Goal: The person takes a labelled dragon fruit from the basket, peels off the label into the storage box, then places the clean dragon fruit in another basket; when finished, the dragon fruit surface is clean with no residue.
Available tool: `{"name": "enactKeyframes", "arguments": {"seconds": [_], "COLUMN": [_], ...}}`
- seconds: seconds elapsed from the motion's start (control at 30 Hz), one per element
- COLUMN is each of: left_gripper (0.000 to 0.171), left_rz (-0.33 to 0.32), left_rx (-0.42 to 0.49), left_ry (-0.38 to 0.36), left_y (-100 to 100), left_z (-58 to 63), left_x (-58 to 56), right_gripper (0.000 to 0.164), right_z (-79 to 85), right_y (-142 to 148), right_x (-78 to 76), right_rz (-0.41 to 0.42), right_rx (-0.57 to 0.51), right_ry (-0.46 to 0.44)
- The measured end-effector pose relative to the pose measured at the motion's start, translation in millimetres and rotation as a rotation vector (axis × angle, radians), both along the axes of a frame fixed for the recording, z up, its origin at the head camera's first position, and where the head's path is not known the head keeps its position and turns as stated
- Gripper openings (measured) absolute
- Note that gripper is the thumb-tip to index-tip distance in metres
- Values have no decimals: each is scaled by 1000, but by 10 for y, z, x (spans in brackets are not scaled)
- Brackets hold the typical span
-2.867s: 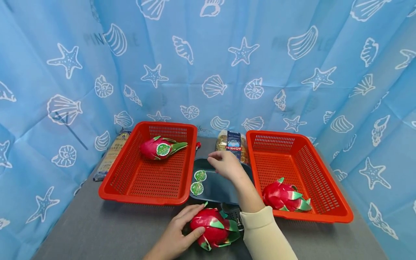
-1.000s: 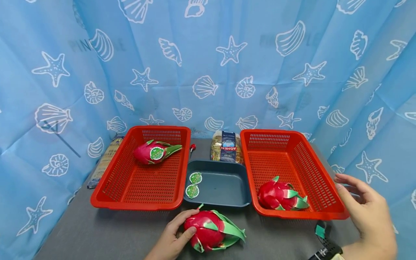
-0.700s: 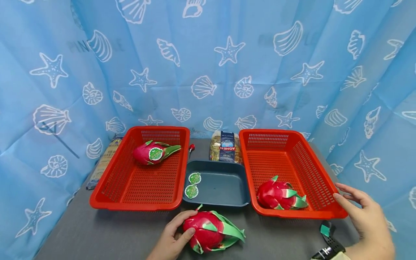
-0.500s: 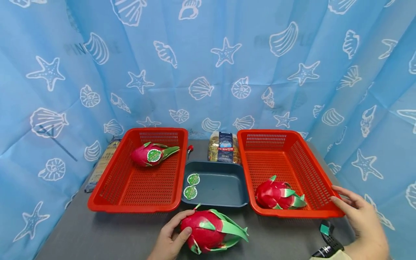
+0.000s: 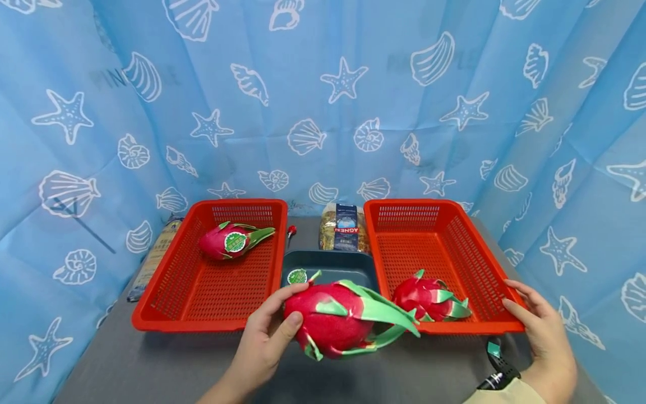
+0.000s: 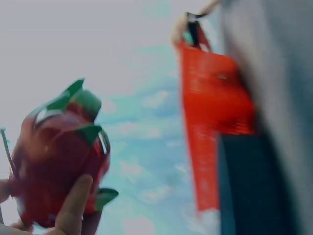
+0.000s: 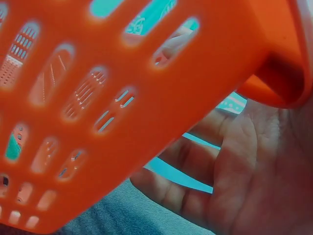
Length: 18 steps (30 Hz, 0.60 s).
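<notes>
My left hand [image 5: 264,334] grips a pink dragon fruit [image 5: 330,320] with green leaf tips, raised over the table in front of the dark tray. The left wrist view shows the thumb lying across the dragon fruit's side. My right hand [image 5: 547,339] holds the right rim of the right red basket [image 5: 487,327], thumb and forefinger over the edge. Seen from the right wrist, the other fingers [image 7: 193,156] are outside its slotted wall. A second dragon fruit [image 5: 429,297] lies in that basket. A third, with a round green sticker, lies in the left red basket [image 5: 212,325].
Between the baskets stands the dark blue tray [image 5: 328,259], holding a green round sticker [image 5: 297,276]; its front is hidden by the raised dragon fruit. A pasta bag [image 5: 345,227] and a small red-tipped item [image 5: 291,230] are behind. Another bag [image 5: 156,255] lies far left.
My right hand has gone from over the tray to the right basket's rim. The left hand has lifted the dragon fruit off the table, and it now covers one tray sticker.
</notes>
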<state>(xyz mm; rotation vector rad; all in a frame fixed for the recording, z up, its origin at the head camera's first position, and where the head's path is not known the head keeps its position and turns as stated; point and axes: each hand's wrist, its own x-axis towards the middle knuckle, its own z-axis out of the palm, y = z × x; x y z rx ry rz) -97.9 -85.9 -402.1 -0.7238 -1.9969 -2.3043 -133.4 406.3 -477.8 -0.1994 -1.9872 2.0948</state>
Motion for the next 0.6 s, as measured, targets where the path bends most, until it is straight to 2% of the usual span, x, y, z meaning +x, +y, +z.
{"name": "enactKeyframes", "arguments": {"seconds": [0.17,0.27,0.4,0.6], "left_gripper": [44,45,44,44], "left_rz": [-26,-47,-62,-60], "left_rx": [55,78,100,115], "left_ry": [-2,-12,-3,-7], "left_y": [318,524,794,1158], "left_z": [393,542,638,660], "left_x": [-193,-314,-505,-828], "right_gripper": [42,42,40,38], "right_z": [-8,-24,-26,-6], "right_y": [-1,-7,-19,-20], "right_x": [0,-1,-8,-17], "right_rz": [-8,-10,-30,-44], "right_rx": [-21,-33,-36,-21], "right_ry": [14,23,9,-6]}}
